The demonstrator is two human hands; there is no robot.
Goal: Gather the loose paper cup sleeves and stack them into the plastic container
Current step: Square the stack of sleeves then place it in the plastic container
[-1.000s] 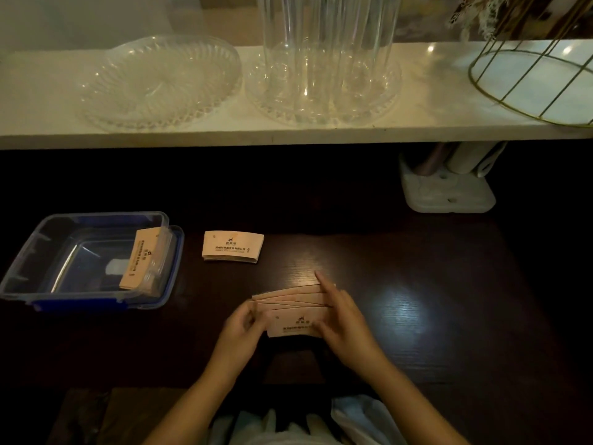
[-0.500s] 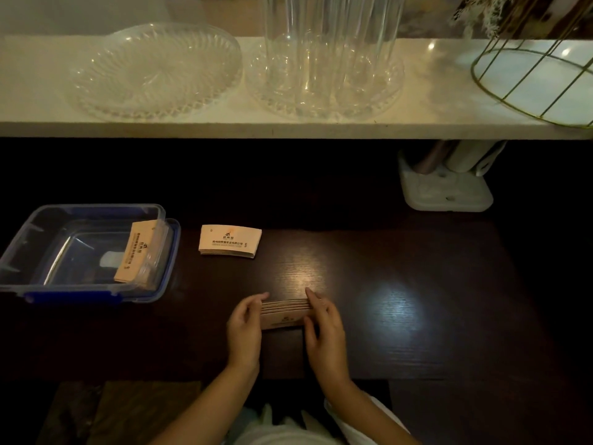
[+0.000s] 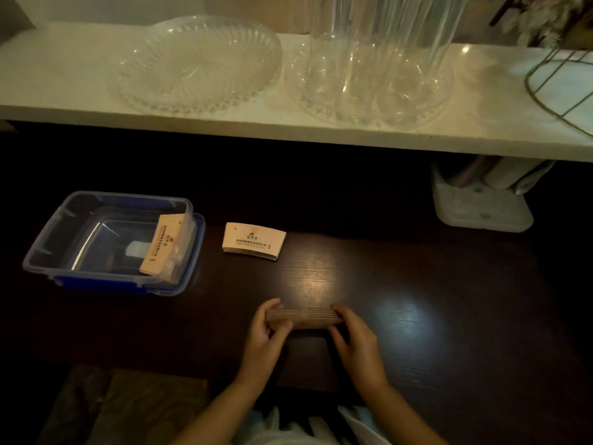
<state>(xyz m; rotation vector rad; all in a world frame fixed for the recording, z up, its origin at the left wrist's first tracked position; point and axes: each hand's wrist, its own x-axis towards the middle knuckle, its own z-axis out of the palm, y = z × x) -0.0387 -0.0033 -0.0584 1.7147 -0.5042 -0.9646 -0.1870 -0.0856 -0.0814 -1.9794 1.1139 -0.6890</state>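
Both hands hold one bundle of sleeves (image 3: 303, 317) on edge on the dark bench (image 3: 417, 300); the left hand (image 3: 266, 335) closes its grip round the bundle's left end and the right hand (image 3: 353, 335) round its right end, fingers curled over the top edges. To do this step well, I would tap the bundle's long edge on the bench until the edges sit flush, press the ends inward so no sleeve slips out (they are thin and slide easily), then carry it with both hands to the plastic container (image 3: 106, 200) at the left; it should go in beside the sleeves in the container (image 3: 162, 244), which lean against the right wall. A second pile, the flat stack (image 3: 254, 240), lies on the bench just right of the container, not yet gathered in. Its top sleeve bears a small dark logo and a line of print; so does the leaning one; the characters are too small and dim to read.
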